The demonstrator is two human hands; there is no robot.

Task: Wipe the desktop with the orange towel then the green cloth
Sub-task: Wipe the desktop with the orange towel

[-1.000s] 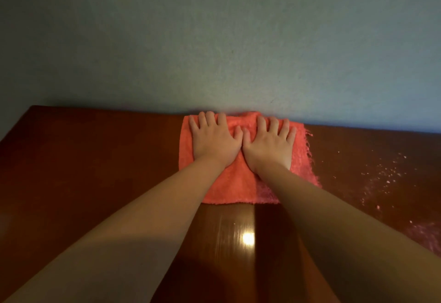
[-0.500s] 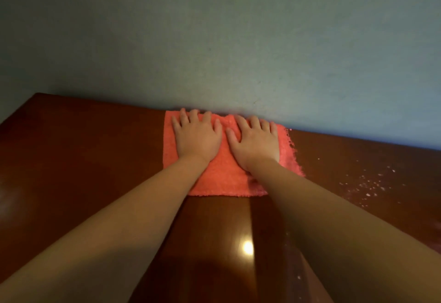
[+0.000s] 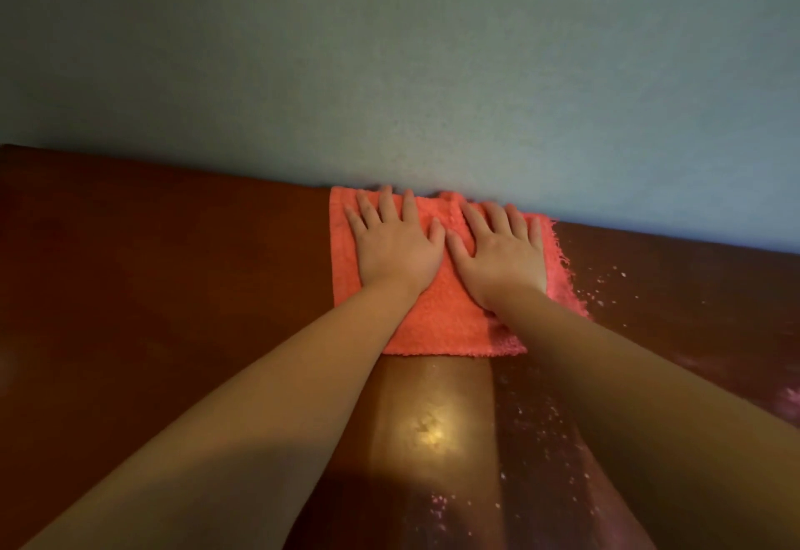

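The orange towel (image 3: 450, 315) lies flat on the dark brown desktop (image 3: 173, 289), its far edge against the wall. My left hand (image 3: 396, 246) presses palm-down on the towel's left half, fingers spread. My right hand (image 3: 502, 255) presses flat on the right half, thumb beside the left thumb. Neither hand grips the fabric. The towel's frayed right edge touches a patch of white specks (image 3: 606, 285). No green cloth is in view.
A grey-blue wall (image 3: 389, 73) stands directly behind the desk's far edge. More white specks (image 3: 532, 424) lie scattered on the glossy wood near me, between my forearms. A pinkish smear (image 3: 788, 402) shows at the right border.
Both hands slid the towel left along the wall, then back right, so its frayed edge now reaches the white specks. The view has shifted too.
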